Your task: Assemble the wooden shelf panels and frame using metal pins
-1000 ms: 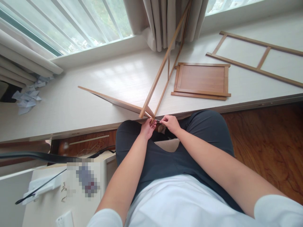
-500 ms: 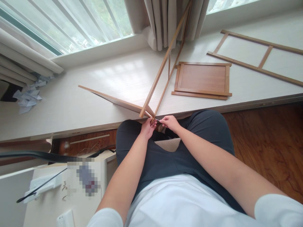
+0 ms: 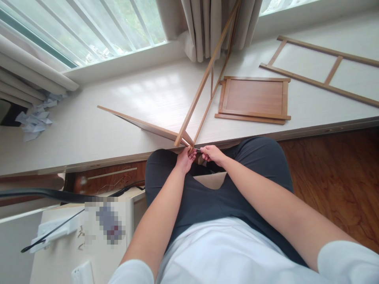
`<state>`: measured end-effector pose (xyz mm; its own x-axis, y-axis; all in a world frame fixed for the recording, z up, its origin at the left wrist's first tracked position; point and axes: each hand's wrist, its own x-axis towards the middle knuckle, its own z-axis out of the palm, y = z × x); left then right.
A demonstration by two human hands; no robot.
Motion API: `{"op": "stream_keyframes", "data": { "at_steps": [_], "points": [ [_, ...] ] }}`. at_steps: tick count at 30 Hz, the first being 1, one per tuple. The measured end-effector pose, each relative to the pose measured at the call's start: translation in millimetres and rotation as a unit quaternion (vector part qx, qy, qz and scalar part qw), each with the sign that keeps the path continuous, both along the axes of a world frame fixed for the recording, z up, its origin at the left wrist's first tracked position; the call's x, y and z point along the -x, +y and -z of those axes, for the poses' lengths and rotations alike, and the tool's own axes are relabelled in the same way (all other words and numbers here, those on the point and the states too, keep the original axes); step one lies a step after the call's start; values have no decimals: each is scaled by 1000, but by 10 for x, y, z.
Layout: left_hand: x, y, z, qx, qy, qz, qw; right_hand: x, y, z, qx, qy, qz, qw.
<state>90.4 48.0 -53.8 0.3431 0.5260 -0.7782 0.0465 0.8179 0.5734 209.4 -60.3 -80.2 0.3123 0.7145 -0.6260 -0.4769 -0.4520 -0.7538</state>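
While the left hand (image 3: 185, 160) closes its fingers around the near corner of a wooden frame (image 3: 201, 86), the right hand (image 3: 212, 154) pinches a thin metal tool (image 3: 197, 149) pointed at that corner; whether its tip touches, I cannot tell. The frame stretches from the near edge of the desk (image 3: 68, 126) toward the far curtain (image 3: 201, 31), and a wooden panel (image 3: 148, 128) runs off left from its near end. Stacked panels (image 3: 254, 96) lie to the right, with a ladder-like frame (image 3: 333, 71) farther right.
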Motion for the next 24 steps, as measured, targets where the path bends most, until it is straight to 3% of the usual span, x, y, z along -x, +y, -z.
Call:
{"op": "stream_keyframes", "data": {
  "at_steps": [24],
  "points": [
    [4, 2, -8, 0, -3, 7, 1000, -9, 1, -42, -2, -5, -30, 1000]
  ]
}}
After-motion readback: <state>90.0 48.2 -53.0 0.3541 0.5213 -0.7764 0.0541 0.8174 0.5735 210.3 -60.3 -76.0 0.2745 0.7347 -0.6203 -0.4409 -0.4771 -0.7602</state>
